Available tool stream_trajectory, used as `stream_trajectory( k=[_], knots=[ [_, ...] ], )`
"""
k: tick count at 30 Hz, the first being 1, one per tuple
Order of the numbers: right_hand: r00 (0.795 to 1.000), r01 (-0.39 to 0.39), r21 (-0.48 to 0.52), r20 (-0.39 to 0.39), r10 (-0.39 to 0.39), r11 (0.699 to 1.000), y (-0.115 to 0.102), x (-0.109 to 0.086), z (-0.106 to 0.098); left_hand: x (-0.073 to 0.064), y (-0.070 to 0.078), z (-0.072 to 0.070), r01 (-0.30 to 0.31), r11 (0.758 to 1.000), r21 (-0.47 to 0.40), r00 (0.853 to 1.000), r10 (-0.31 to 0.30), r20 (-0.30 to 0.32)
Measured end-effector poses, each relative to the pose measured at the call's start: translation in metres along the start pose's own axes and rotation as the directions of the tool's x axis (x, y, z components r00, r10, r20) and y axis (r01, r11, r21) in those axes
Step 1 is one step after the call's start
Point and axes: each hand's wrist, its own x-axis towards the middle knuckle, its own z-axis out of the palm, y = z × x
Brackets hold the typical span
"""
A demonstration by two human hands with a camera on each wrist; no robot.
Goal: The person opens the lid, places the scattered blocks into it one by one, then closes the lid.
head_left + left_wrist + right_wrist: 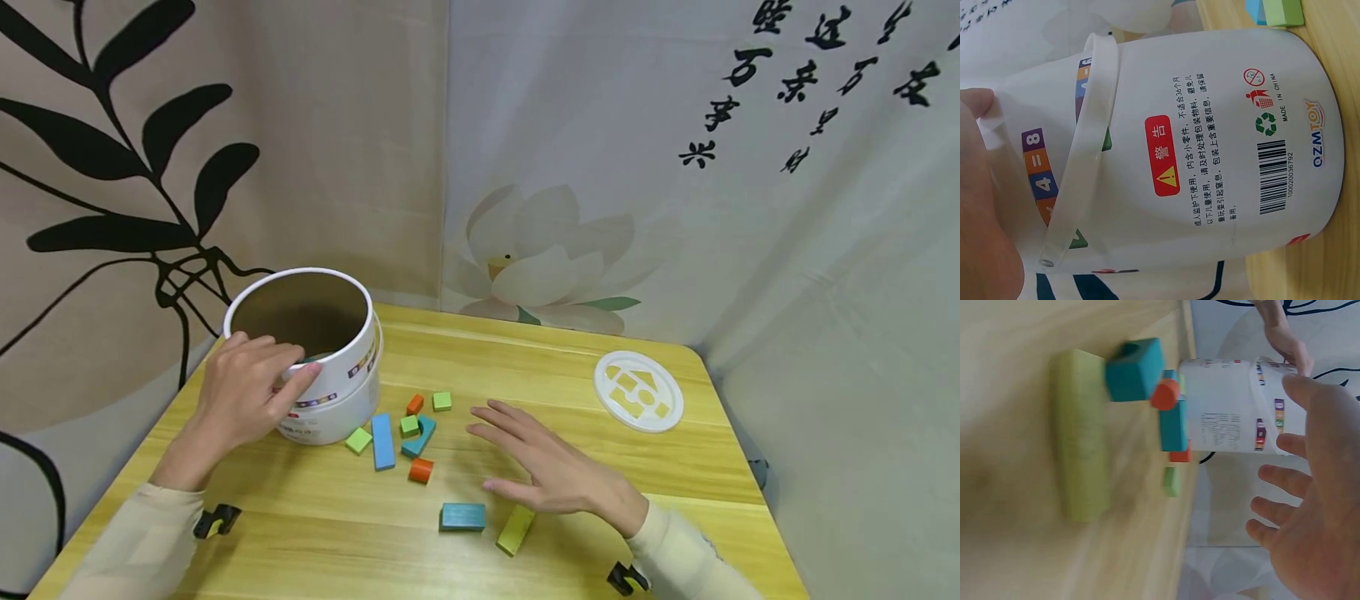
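A white plastic bucket point(330, 417) with printed labels stands at the table's left. My left hand point(251, 383) grips its near rim, thumb outside and fingers over the edge; the left wrist view shows the bucket's warning label point(1163, 156) and its handle point(1082, 150). Held over the table, my right hand point(551, 467) has its fingers spread and holds nothing. Nearest to it are a yellow-green block point(516, 530) and a teal block point(462, 517). Between hand and bucket lie a blue block point(383, 442), a teal triangle block point(420, 437) and an orange half-round block point(421, 471).
Small green blocks point(442, 402) and a small orange block point(415, 405) lie close to the bucket. A white round plate with cut-out shapes point(604, 392) rests at the table's right. Curtains point(360, 150) hang behind the wooden table point(675, 483).
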Motion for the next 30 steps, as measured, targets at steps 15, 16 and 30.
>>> stream_trajectory(
  k=[15,16,30],
  knots=[
    [0.988,-0.045,-0.007,0.148,0.045,0.999,0.006,-0.057,0.043,-0.001,-0.001,-0.001,0.002,1.0,0.005,1.0,-0.002,-0.008],
    [0.987,-0.038,-0.015,0.155,0.04,0.999,0.006,-0.058,0.044,-0.001,-0.001,-0.001,0.002,1.0,0.004,1.0,-0.002,-0.01],
    [0.996,0.062,-0.164,0.076,-0.05,0.985,0.011,-0.062,0.056,-0.001,0.0,0.001,-0.002,1.0,-0.01,1.0,0.002,-0.015]
  ],
)
